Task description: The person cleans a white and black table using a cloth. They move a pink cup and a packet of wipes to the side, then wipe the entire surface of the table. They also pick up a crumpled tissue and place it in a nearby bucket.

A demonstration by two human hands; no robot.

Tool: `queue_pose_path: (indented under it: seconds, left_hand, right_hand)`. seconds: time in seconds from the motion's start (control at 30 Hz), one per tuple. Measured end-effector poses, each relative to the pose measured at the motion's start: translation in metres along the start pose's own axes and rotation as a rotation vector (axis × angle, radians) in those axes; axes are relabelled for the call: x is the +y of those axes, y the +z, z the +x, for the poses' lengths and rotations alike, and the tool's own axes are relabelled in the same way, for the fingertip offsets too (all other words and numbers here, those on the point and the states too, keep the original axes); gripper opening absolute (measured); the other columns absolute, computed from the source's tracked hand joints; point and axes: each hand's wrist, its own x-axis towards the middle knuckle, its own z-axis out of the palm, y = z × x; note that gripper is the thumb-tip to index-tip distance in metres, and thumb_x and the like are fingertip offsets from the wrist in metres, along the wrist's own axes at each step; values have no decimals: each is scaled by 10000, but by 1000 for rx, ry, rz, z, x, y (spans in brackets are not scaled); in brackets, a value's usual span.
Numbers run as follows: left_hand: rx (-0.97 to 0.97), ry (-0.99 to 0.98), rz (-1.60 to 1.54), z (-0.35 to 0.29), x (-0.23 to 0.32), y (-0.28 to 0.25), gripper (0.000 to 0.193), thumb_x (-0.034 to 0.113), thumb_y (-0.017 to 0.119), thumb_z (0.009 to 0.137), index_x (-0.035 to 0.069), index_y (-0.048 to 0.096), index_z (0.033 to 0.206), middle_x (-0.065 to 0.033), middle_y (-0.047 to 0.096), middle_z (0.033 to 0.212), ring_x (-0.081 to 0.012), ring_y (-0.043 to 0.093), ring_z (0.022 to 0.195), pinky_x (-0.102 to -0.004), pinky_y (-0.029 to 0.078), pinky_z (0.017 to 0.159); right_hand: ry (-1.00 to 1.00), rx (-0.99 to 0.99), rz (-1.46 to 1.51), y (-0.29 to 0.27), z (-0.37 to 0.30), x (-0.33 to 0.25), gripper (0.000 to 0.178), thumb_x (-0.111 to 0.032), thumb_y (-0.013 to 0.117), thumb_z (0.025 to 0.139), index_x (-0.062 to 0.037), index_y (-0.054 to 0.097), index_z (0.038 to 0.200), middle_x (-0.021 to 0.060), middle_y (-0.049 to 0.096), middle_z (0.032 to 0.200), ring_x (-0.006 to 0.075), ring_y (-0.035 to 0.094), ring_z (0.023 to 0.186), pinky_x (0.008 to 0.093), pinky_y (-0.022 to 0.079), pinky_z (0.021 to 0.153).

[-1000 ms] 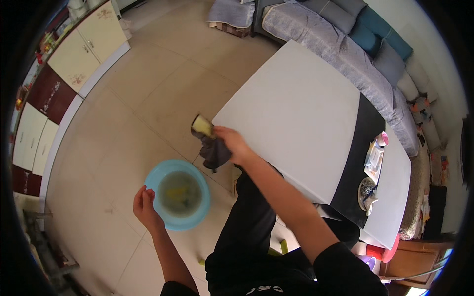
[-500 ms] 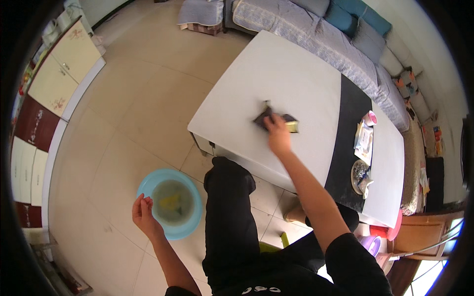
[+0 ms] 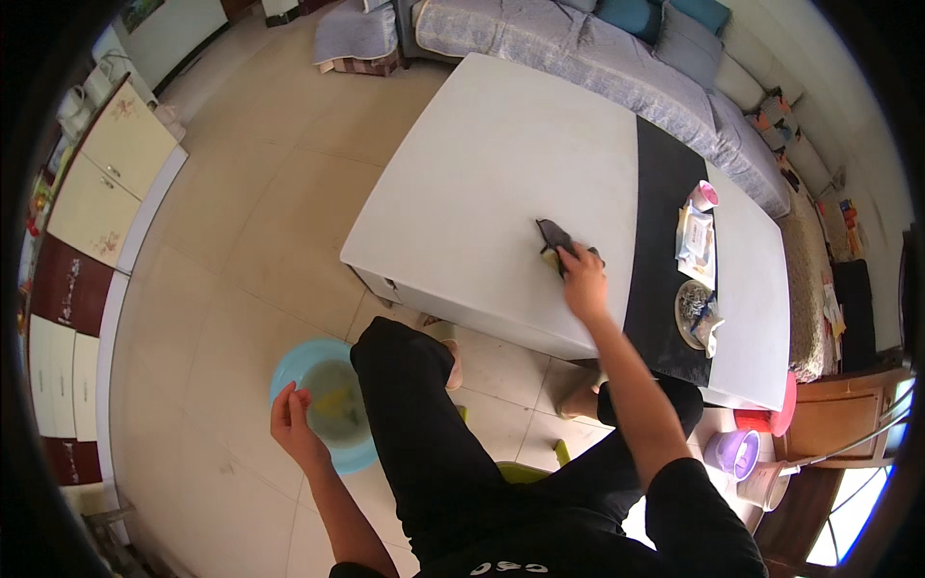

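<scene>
My right hand presses a dark grey cloth with a yellowish patch onto the white table. Its fingers are closed over the bunched cloth, and part of it sticks out beyond them. To the left, my left hand hovers at the side of a light blue basin, its fingers curled together around nothing that I can see. Murky water fills the basin, and something yellow with a darker part lies in it. My left knee hides the basin's right edge.
A black strip across the table bears a pink-topped cup, a white packet and a round dish with a crumpled wrapper. Behind stands a sofa. Cabinets line the left. A purple bucket stands lower right.
My right hand has wiped rightward over the table with the cloth, which is now more bunched. My left hand stays by the basin. My left leg has shifted, and the view has moved a little.
</scene>
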Motion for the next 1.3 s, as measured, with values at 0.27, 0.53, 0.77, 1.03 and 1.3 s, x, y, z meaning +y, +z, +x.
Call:
queue_pose_path:
  seconds: [0.27, 0.53, 0.77, 1.03, 1.3]
  left_hand:
    - [-129, 34, 22, -16, 11, 24, 163, 93, 515, 877, -8, 605, 967, -60, 603, 826, -123, 563, 764, -248, 455, 733]
    - [-225, 137, 95, -27, 11, 40, 152, 80, 515, 869, -6, 608, 954, -66, 610, 826, -127, 572, 756, -250, 459, 727]
    - [-332, 148, 102, -38, 24, 57, 161, 72, 499, 871, -11, 606, 958, -71, 607, 819, -133, 573, 761, -263, 467, 733]
    - [-427, 159, 161, -57, 21, 71, 159, 69, 514, 867, -17, 608, 962, -80, 619, 812, -139, 587, 747, -256, 482, 717]
    - [-523, 159, 161, -79, 34, 113, 152, 69, 516, 864, -13, 616, 945, -77, 619, 784, -142, 589, 737, -252, 476, 710]
  right_hand:
    - [-357, -342, 490, -14, -75, -76, 501, 114, 471, 662, -136, 609, 1074, 70, 504, 1194, 243, 445, 1094, 387, 373, 882]
    - [86, 155, -32, -32, -66, 61, 368, 4, 525, 742, -92, 590, 1092, 128, 487, 1222, 357, 453, 1090, 416, 402, 896]
    - [-61, 107, -177, 32, -57, -87, 347, -136, 507, 763, -127, 553, 1107, 66, 437, 1248, 278, 410, 1135, 478, 376, 855]
    - [6, 87, 196, -16, -99, 8, 396, 2, 472, 736, -143, 601, 1081, 95, 471, 1249, 290, 418, 1175, 402, 359, 948]
    - [141, 407, -40, 29, -42, -11, 282, -87, 482, 806, 14, 526, 1066, 162, 490, 1143, 326, 467, 1067, 441, 390, 859]
